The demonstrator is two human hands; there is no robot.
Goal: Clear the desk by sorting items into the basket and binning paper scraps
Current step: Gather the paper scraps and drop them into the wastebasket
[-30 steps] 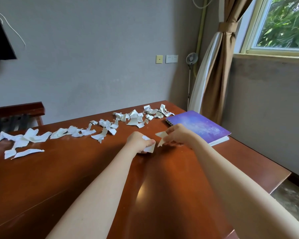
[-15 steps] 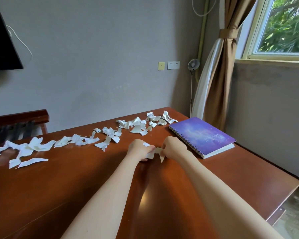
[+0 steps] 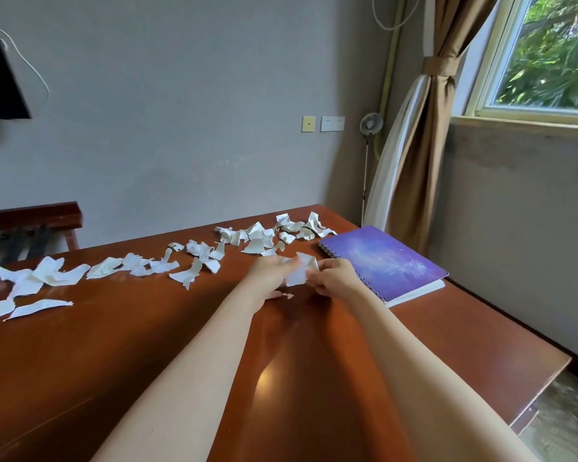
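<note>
Nearest me, both forearms reached out over the brown desk. My left hand and right hand met above its middle, each with fingers curled, pinching a white paper scrap between them. A tiny fragment lay on the wood just below the hands. Just beside the right hand sat the purple notebook. Beyond, a ragged row of torn scraps ran along the desk's far side, near the grey wall.
</note>
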